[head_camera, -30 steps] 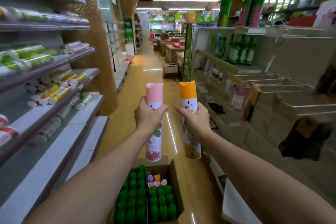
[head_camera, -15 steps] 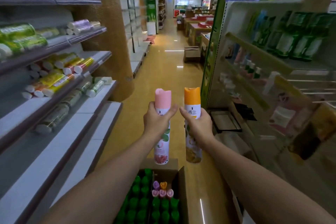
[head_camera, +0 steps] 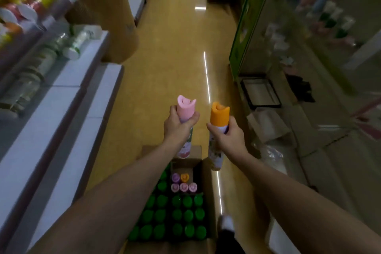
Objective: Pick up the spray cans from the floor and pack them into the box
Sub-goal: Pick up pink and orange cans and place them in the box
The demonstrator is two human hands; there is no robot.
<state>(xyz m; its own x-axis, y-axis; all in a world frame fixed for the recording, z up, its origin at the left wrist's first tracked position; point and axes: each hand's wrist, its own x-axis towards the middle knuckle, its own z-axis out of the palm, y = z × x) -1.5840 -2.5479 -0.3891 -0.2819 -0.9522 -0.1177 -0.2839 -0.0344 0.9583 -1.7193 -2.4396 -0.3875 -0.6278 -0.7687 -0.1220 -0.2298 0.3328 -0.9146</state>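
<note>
Two spray cans held upright above the open box.

The left hand (head_camera: 179,128) is wrapped tight around a pink-capped can (head_camera: 185,125), the right hand (head_camera: 226,136) around an orange-capped can (head_camera: 217,132). Both cans stand near vertical, side by side but apart. The box (head_camera: 207,181) sits on the floor below and nearer the body, mostly filled with green caps; its empty gap lies at the far end, almost under the pink-capped can, so the left hand looks closer.

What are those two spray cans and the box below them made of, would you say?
Pink-capped can and orange-capped can: matte caps that look like moulded plastic; printed bodies, probably metal, though blur leaves that open. Box: brown, dull, with folded flaps, so likely cardboard.
</note>
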